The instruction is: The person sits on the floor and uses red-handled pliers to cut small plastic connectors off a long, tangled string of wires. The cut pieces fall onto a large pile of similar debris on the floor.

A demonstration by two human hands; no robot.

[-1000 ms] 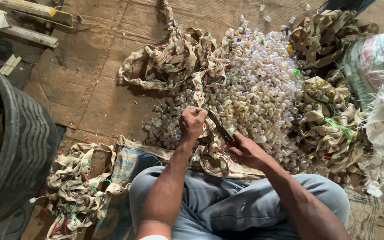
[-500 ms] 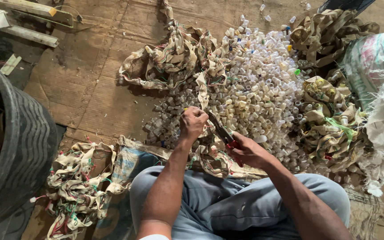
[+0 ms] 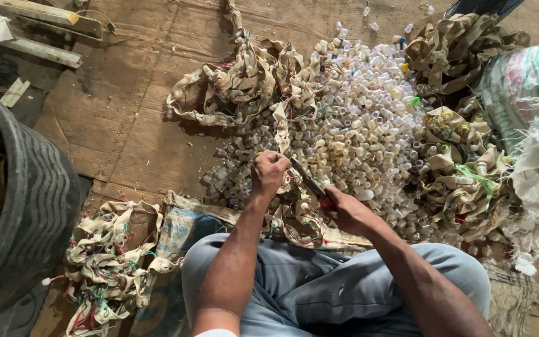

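My left hand (image 3: 269,172) is closed around a beige strip with coloured wires (image 3: 282,128) that runs up into a tangled heap. My right hand (image 3: 347,211) grips red-handled cutters (image 3: 311,183) whose blades point up-left at the strip beside my left fist. Both hands hover over a wide pile of small whitish plastic caps (image 3: 360,118). More of the strip lies looped under my hands (image 3: 297,221). My legs in grey trousers (image 3: 319,287) fill the lower middle.
A dark tyre (image 3: 23,206) stands at the left. A heap of cut strips with wires (image 3: 110,256) lies at the lower left. More tangled strips (image 3: 463,168) and woven sacks (image 3: 531,93) sit at the right. Brown cardboard (image 3: 120,118) covers the floor.
The cutters' blades opened half a second ago and have now come together at the strip. Both hands stayed nearly in place.
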